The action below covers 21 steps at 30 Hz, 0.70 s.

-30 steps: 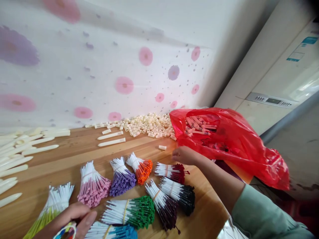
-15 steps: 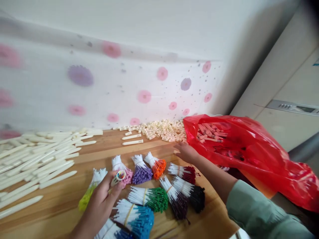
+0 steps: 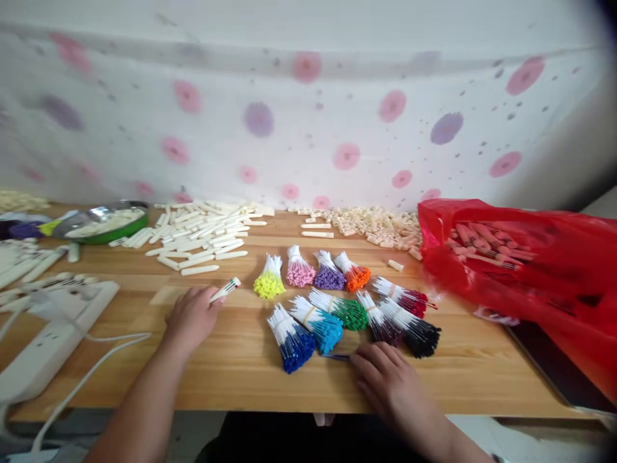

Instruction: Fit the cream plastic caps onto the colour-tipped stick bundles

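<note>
My left hand (image 3: 190, 317) rests on the wooden table (image 3: 241, 373), closed round a white pen barrel (image 3: 225, 289) whose tip points up and right toward the yellow refill bundle (image 3: 268, 278). My right hand (image 3: 385, 375) lies near the table's front edge, fingers curled, touching a thin blue refill (image 3: 337, 356) just below the blue bundles (image 3: 308, 328). Several bundles of coloured-tipped refills lie between the hands: pink (image 3: 299, 269), purple (image 3: 328, 272), orange (image 3: 353, 272), green (image 3: 343, 310), dark red (image 3: 400, 294) and black (image 3: 414, 329).
A red plastic bag (image 3: 525, 270) of small parts fills the right side. Loose cream caps (image 3: 380, 224) and white barrels (image 3: 202, 231) lie along the back. A green-rimmed dish (image 3: 107, 222) sits back left. A white power strip (image 3: 48, 334) with cable lies left. A flowered cloth hangs behind.
My view has swung left and back, showing the whole table. My left hand moved left with the barrel. My right hand pulled back from the bag's edge to the front, by the blue bundles.
</note>
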### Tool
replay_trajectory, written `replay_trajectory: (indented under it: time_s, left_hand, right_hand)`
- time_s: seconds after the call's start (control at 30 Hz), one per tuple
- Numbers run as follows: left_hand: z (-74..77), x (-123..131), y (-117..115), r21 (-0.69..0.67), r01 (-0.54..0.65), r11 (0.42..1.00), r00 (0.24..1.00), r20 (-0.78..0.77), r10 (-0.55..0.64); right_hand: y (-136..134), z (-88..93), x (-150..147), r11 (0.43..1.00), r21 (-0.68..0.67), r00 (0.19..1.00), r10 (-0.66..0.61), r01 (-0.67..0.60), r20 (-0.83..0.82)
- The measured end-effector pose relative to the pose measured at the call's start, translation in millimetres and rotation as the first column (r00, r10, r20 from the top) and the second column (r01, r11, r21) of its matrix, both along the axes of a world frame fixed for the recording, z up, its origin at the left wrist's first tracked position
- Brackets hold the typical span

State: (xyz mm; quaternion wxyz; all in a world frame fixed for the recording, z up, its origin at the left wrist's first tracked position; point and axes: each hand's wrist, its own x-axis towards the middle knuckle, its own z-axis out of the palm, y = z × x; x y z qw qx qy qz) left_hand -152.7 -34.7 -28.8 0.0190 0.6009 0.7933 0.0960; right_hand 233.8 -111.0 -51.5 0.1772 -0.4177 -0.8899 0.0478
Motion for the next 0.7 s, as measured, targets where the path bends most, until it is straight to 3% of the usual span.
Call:
replay_trajectory:
  time_s: [0.13,0.23,0.5,0.7]
  left_hand:
    - [-10.8,2.9,-7.9,-0.025,-0.017,1.000,0.998,-0.056,0.016]
    - [-12.3,7.7,0.7,-0.034,-0.008,0.999,0.997,-0.081,0.006]
    - [-15.9,13.2,25.6,-0.027,-0.009,1.000,0.995,-0.100,0.006]
    - [-1.5,13.2,30.5,0.009,-0.023,1.000,0.994,-0.103,0.024]
  right_hand:
    - [1.7,-11.3,-1.7,0.999,0.039,0.999,-0.030,0.029,0.031]
    - [0.9,-9.3,-3.6,1.000,-0.002,0.998,-0.031,0.031,0.052]
    - [3.0,-12.0,-4.3,0.999,0.042,0.999,0.004,-0.001,-0.054]
    - [12.4,-26.7,-3.9,0.990,0.126,0.997,0.070,-0.071,0.012]
